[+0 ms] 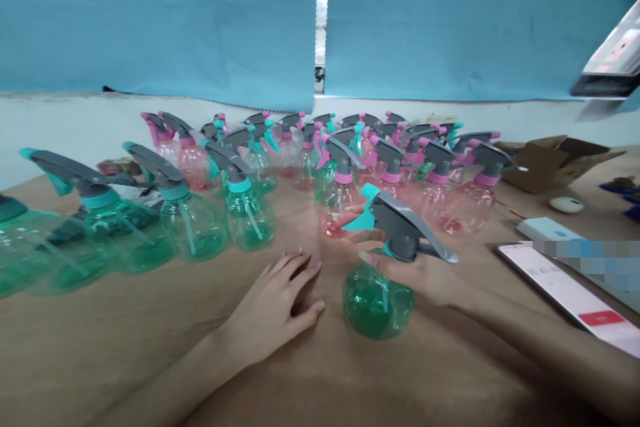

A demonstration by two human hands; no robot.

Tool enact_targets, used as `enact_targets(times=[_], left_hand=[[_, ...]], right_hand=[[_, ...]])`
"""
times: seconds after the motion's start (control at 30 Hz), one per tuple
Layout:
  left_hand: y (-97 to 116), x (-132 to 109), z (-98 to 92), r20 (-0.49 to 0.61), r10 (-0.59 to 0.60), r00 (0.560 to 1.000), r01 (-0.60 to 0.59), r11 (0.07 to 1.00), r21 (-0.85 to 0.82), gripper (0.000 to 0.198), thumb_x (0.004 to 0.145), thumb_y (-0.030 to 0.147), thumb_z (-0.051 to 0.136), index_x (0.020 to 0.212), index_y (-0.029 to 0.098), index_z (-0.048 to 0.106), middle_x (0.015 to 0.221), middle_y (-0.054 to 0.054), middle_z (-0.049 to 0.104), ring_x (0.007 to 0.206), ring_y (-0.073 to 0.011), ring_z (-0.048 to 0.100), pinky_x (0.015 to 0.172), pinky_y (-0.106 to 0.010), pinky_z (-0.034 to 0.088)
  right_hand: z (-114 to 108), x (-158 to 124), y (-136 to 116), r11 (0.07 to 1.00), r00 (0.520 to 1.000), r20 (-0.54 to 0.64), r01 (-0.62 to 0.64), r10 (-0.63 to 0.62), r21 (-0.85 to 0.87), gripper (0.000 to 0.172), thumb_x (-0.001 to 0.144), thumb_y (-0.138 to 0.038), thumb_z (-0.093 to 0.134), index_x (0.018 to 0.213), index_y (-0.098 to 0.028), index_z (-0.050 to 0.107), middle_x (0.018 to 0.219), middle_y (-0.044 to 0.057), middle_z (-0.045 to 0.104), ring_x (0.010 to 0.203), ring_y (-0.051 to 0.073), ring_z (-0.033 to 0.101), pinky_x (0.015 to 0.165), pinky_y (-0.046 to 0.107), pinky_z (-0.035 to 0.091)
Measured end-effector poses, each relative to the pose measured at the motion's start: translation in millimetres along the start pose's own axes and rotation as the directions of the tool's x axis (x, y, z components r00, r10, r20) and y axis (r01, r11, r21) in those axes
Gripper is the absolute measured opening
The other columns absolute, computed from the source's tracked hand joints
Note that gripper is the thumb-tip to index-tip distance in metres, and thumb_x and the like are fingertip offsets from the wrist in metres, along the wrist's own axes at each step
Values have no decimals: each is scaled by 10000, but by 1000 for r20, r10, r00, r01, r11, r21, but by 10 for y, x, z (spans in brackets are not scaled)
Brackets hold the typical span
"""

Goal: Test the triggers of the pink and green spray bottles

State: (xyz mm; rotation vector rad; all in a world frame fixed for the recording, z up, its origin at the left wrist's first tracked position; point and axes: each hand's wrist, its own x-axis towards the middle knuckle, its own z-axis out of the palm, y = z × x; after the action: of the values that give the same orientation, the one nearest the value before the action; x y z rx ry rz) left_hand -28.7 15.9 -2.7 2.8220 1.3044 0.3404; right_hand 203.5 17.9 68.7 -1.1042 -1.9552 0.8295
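My right hand (400,267) is wrapped round the neck of a green spray bottle (377,303) with a grey head and turquoise trigger. The bottle is near the middle of the table; whether its base touches the wood I cannot tell. Left of it, my left hand (277,303) lies palm down on the table, fingers spread and holding nothing. Beyond that hand stands another green spray bottle (250,217), the nearest of a row reaching to the left edge. Just behind the held bottle is a pink spray bottle (340,207), partly hidden by my right fingers.
Several more pink and green spray bottles (287,150) crowd the back of the wooden table (200,340). At the right lie a phone (565,287), a white box (555,230), a white mouse-like object (566,205) and an open cardboard box (550,160). Blue curtains (165,20) hang behind.
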Motion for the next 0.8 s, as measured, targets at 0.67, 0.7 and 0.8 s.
enact_targets(times=[0.67, 0.7, 0.8], left_hand=[[-8, -3, 8, -10, 3, 1000, -3, 1000, -14, 516, 890, 463, 463, 1336, 208, 414, 1378, -87, 417, 1283, -266, 324, 1035, -433, 283], [-9, -3, 9, -12, 4, 1000, -4, 1000, -13, 516, 890, 462, 463, 1336, 208, 414, 1379, -86, 416, 1284, -266, 323, 1036, -433, 281], [-9, -7, 11, -17, 3, 1000, -3, 1000, -13, 516, 887, 460, 466, 1333, 204, 418, 1374, -89, 423, 1281, -269, 328, 1035, -434, 282]], right_hand=[[3, -6, 17, 999, 1000, -16, 13, -13, -36, 257, 747, -432, 505, 698, -222, 645, 810, 54, 654, 690, 189, 614, 671, 365, 531], [3, -5, 10, 999, 1000, -19, 22, -23, -29, 247, 747, -424, 507, 693, -224, 641, 805, 50, 656, 692, 186, 617, 670, 359, 531], [6, -1, 3, 999, 999, -27, 33, -33, -20, 191, 741, -376, 510, 715, -228, 628, 788, 41, 656, 684, 184, 622, 678, 364, 535]])
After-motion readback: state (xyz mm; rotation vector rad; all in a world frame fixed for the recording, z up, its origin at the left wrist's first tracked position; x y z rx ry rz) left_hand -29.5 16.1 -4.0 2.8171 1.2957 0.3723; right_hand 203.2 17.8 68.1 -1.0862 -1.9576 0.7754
